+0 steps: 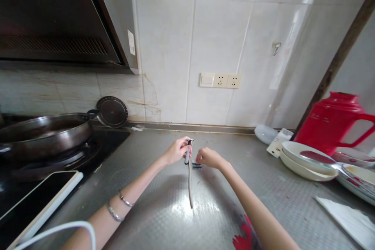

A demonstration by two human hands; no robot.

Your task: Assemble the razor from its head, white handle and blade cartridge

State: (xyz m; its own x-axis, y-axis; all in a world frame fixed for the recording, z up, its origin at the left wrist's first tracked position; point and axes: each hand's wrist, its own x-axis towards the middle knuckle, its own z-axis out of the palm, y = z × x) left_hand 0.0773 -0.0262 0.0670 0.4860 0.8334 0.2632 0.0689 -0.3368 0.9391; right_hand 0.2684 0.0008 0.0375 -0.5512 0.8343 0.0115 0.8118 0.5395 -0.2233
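Metal counter (pixel 158 215): L hand (pixel 179 151) closed round blk/grey item (pixel 187 157); R hand (pixel 210 158) curled nr dk pcs (pixel 197 166), can't tell if holding; red jug (pixel 329 125) far R.

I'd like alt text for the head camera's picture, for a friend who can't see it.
A person's left hand holds a small grey-and-black object above a metal counter, with the right hand close beside it, near small dark pieces. A thin strip extends toward the viewer. A pan stands at left, a red jug and dishes at right.
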